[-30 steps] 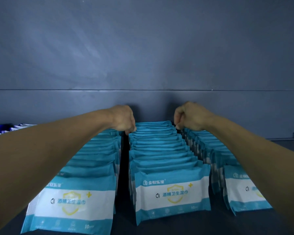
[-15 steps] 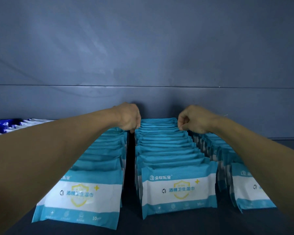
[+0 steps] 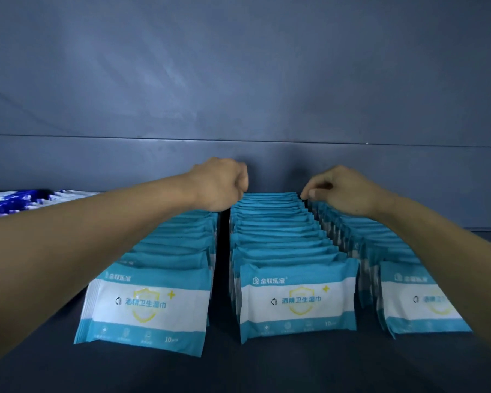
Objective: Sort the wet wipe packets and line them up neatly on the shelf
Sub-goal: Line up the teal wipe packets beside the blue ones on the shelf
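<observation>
Three rows of teal-and-white wet wipe packets stand upright on the dark shelf: a left row, a middle row and a right row. My left hand is a closed fist against the back left corner of the middle row; its fingers are hidden. My right hand is curled at the back right corner of that row, its thumb tip touching the rearmost packets. Neither hand visibly holds a packet.
The grey back wall stands right behind the rows. A pile of dark blue-and-white packets lies at the far left. A narrow gap separates the left and middle rows. Bare shelf runs along the front.
Both hands have slid back along the sides of the middle row to its rear end. The right hand's fingers have loosened from a tight fist. The view has shifted slightly.
</observation>
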The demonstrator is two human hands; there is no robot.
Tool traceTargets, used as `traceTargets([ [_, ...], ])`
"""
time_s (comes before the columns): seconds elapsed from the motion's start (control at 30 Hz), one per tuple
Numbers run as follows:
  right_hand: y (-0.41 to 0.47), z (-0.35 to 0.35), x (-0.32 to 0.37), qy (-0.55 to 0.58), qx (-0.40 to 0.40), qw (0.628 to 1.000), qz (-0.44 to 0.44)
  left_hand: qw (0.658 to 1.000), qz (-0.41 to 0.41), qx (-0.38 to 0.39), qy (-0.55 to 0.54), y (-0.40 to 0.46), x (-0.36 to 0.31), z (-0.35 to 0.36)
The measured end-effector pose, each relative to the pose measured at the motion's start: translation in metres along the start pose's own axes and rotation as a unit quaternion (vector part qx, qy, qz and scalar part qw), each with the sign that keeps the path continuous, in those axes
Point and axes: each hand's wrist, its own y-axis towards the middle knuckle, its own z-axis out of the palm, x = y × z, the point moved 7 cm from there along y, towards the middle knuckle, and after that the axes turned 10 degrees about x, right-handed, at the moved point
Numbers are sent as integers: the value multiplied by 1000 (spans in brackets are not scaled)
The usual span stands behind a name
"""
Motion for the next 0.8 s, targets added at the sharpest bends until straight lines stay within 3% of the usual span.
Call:
traceTargets([
  [0.07,-11,-2,7,23,11,1000,-8,1000,19,0,-4,-28,-15,3],
  [0.2,-36,2,20,-21,67,997,-21,992,-13,16,127,-85,-32,21],
  [0.3,-55,1,21,-63,83,995,-3,986,-34,37,161,-109,-35,33],
  [0.43,-73,3,27,-128,51,990,-8,985,-42,60,157,-115,-42,40],
  [0.57,-73,9,28,-112,3,994,0,984,-46,62,160,-112,-44,50],
  [0.8,-64,15,21,-49,35,998,15,986,-81,35,140,-106,-32,58],
])
